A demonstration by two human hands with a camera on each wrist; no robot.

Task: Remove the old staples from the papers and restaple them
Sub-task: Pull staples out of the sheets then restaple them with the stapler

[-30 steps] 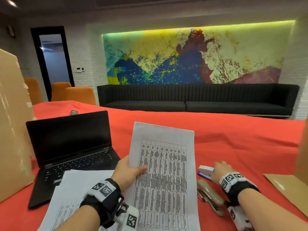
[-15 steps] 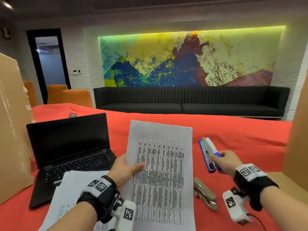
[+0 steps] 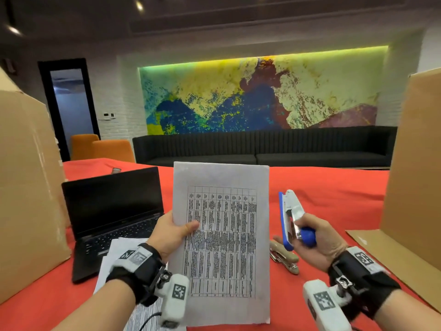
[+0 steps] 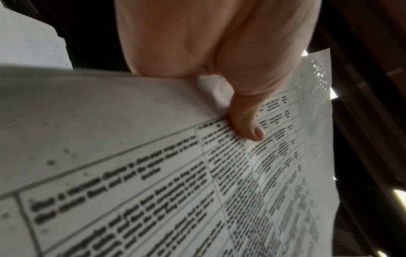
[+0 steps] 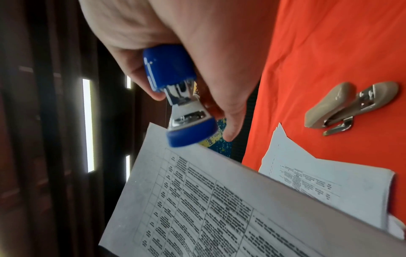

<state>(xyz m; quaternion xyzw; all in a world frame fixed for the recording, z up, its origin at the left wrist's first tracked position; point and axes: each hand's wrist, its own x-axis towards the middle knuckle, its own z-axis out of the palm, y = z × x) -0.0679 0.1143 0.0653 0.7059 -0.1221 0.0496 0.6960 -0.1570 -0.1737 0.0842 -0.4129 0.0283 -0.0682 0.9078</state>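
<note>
My left hand holds a printed sheet of papers upright by its left edge, thumb on the front over the table of text. My right hand grips a blue and white stapler, lifted off the table and pointing up, just right of the papers. In the right wrist view the stapler has its front end close to the papers' top corner. A beige staple remover lies on the red tablecloth under the right hand, seen too as the remover.
An open black laptop stands at the left, with a second pile of papers in front of it. Tall cardboard boxes stand at the far left and far right. A flat cardboard piece lies at the right.
My right hand picked the stapler up from the table and raised it beside the papers. The left hand lifted the papers a little higher and more upright.
</note>
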